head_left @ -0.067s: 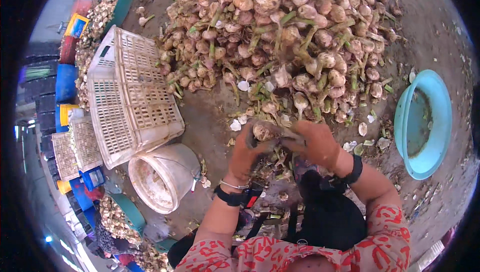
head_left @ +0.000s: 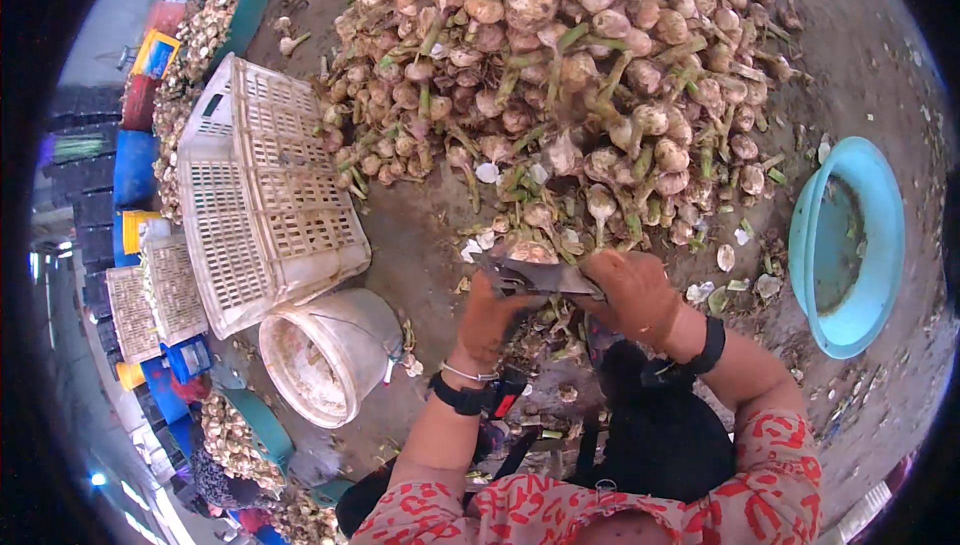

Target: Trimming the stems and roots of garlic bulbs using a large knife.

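Observation:
My left hand (head_left: 487,320), in a dirty orange-brown glove, is closed around a garlic bulb (head_left: 527,250). Only the bulb's upper part shows, since the blade hides the rest. My right hand (head_left: 635,297), gloved alike, grips a knife, its handle hidden in the fingers. The broad dark blade (head_left: 545,277) points left and lies across the near side of the bulb. Just beyond my hands rises a big heap of garlic bulbs (head_left: 560,75) with stems and dry skins. Whether the blade cuts into the bulb, I cannot tell.
White slatted plastic crates (head_left: 290,185) lie at the left, with a dirty white bucket (head_left: 330,355) in front of them. A turquoise basin (head_left: 848,245) stands at the right. Scattered peelings (head_left: 715,295) litter the floor. More garlic and tubs line the far left.
The knife blade has come left across the bulb and now covers its near side, where the bulb showed more fully before. My right hand has shifted slightly left.

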`<state>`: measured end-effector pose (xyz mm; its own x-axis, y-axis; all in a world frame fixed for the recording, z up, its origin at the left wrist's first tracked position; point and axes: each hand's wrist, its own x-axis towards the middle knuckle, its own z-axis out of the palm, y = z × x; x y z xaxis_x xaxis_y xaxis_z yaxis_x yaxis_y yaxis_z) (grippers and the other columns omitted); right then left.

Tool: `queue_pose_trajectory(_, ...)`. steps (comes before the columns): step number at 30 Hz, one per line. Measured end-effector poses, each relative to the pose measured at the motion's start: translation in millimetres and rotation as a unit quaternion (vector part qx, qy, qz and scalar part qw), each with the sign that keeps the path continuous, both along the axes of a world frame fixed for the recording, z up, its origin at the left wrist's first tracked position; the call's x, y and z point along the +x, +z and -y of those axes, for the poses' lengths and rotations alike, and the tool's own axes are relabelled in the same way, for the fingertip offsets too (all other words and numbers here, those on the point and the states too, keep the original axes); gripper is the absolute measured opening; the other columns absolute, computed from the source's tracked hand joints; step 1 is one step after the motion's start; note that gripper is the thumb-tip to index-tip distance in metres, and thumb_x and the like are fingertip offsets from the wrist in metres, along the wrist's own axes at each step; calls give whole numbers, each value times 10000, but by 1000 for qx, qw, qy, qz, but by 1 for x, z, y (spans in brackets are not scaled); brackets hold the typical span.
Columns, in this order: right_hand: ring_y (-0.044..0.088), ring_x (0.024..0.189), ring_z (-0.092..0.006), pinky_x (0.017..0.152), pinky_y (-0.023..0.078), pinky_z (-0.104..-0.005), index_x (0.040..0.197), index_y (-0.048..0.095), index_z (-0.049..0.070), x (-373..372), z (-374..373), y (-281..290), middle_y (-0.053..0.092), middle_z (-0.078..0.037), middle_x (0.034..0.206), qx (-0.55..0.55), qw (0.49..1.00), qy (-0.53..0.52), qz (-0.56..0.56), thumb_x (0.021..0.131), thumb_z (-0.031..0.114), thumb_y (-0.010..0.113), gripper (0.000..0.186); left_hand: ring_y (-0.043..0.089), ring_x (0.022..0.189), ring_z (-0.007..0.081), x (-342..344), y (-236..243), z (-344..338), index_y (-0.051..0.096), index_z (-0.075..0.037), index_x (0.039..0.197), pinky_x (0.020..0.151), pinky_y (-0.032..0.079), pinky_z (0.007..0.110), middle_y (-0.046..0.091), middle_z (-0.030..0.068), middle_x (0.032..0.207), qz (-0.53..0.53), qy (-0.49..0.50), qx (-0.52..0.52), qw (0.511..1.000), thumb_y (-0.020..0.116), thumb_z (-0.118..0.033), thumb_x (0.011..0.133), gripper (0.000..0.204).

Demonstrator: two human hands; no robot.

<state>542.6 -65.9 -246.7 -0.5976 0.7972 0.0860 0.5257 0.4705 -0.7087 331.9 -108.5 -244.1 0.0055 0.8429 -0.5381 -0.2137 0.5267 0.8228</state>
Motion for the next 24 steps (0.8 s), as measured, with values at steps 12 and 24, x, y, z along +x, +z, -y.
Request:
queue_pose_trajectory(12, 618, 799, -356, 677, 487, -466, 1043, 566, 33, 9, -2, -56, 616, -212, 844, -246, 927, 126, 252, 776, 359, 590, 422, 604, 895, 225, 46, 83, 5, 459, -11, 1173, 793, 493, 337, 582, 122, 1054, -221, -168, 263, 924, 661, -476, 755, 657)
queue_pose_trajectory(24, 607, 834, -228, 766, 454, -345, 1048, 588, 16, -5, -35, 29, 639, -155, 911, -285, 908, -85, -294, 839, 269, 603, 329, 464, 1054, 358, 52, 74, -16, 428, 2, 1218, 884, 405, 433, 494, 178, 1149, -613, -153, 289, 719, 726, -206, 678, 652)
